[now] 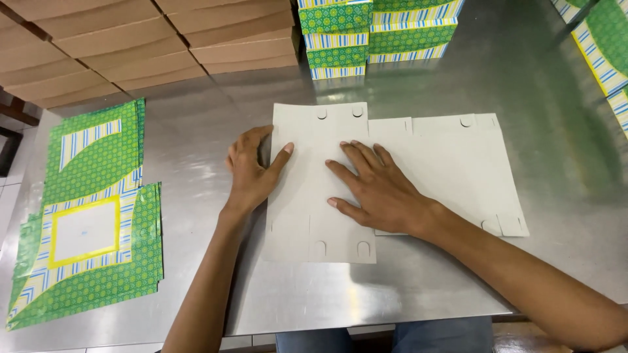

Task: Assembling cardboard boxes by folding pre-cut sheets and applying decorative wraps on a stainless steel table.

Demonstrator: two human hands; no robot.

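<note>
A flat grey die-cut cardboard blank (307, 222) lies plain side up in the middle of a steel table (536, 98). It partly overlaps a second grey blank (451, 170) to its right. My left hand (252, 170) rests on the blank's left edge, thumb on the card and fingers curled over the side. My right hand (376, 186) lies flat on the blank's middle, fingers spread and pointing to the upper left. Neither hand holds anything off the table.
A pile of flat green patterned blanks (98, 222) with a white window lies at the left. Brown cardboard stacks (150, 39) stand at the back left, finished green striped boxes (373, 33) at the back centre. More green blanks (605, 46) show at the right edge.
</note>
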